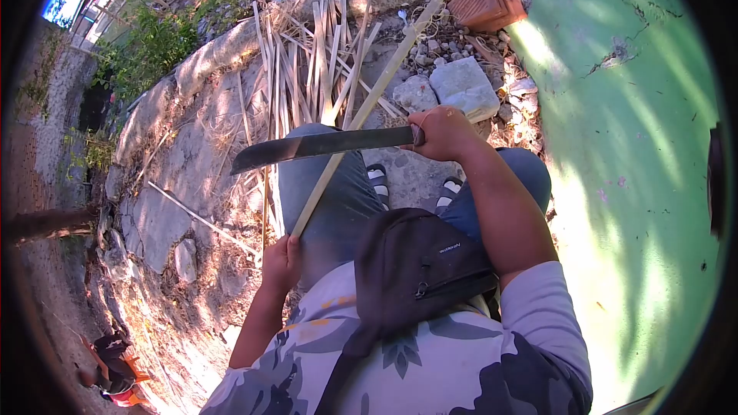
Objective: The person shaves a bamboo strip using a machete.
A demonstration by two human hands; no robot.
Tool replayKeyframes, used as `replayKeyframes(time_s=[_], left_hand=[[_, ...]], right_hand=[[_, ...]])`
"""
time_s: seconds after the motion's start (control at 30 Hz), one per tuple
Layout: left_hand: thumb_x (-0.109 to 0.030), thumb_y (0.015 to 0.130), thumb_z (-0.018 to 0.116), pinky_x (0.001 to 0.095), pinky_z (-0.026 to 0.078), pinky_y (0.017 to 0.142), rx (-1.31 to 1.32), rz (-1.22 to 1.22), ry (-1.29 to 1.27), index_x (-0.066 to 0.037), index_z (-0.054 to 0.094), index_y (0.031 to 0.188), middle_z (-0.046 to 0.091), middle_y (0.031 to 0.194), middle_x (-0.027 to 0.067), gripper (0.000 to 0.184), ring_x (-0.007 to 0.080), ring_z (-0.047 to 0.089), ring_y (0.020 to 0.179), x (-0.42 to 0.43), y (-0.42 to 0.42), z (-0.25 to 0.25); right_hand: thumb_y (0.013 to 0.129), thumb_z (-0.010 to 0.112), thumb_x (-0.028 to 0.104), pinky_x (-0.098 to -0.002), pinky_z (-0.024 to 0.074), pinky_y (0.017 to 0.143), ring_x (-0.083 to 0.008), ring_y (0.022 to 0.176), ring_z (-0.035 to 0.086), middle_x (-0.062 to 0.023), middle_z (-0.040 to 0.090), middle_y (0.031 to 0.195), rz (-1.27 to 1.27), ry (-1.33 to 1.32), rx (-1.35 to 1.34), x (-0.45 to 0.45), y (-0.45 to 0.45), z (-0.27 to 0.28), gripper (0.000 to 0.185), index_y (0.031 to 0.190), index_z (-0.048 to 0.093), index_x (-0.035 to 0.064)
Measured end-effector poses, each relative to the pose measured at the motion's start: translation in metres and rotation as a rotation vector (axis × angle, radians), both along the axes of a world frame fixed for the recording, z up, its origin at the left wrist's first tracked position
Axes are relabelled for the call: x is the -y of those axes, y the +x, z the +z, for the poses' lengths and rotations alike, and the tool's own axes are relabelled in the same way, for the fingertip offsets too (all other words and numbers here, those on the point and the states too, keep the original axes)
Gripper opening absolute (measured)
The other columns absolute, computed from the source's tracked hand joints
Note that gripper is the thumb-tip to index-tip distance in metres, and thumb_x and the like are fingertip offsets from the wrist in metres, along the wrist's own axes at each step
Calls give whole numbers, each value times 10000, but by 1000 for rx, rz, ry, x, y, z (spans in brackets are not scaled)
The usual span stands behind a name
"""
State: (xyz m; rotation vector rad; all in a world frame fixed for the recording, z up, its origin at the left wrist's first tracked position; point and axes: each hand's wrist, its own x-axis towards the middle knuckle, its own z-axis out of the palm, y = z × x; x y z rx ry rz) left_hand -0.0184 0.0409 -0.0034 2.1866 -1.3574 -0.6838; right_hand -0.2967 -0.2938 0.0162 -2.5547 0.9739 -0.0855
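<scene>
My right hand [443,134] is closed round the handle of a machete [327,146], whose dark blade points left above my knee. A long pale bamboo strip [374,92] runs up and to the right from my left hand [281,263], which grips its lower end. The blade crosses over the strip; whether the two touch, I cannot tell. Beyond my knees lies a heap of split bamboo strips [319,69]. A black sling bag [419,269] hangs across my chest.
Concrete blocks [463,86] and stacked orange roof tiles [486,4] lie beside the green wall [615,146] on the right. A loose thin strip [204,219] rests on the ground at left. Another person [115,369] sits on an orange chair at the lower left.
</scene>
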Motion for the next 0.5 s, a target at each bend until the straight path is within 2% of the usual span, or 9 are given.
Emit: replayKeyframes(time_s=[0.17, 0.5], left_hand=[[-393, 1079, 424, 436, 411, 509, 0, -4, -8, -8, 617, 846, 527, 559, 161, 490, 333, 565, 497, -1, 1, -4], [-398, 1075, 426, 445, 422, 514, 6, 26, -15, -17, 590, 800, 549, 563, 165, 497, 358, 585, 518, -3, 2, -9]], right_hand=[[812, 767, 540, -481, 564, 798, -351, 896, 713, -117, 731, 862, -8, 39, 33, -1, 1, -2, 412, 948, 713, 155], [781, 788, 387, -474, 561, 784, -343, 850, 713, -112, 724, 817, -5, 16, 84, 1, -1, -4, 268, 931, 722, 175]])
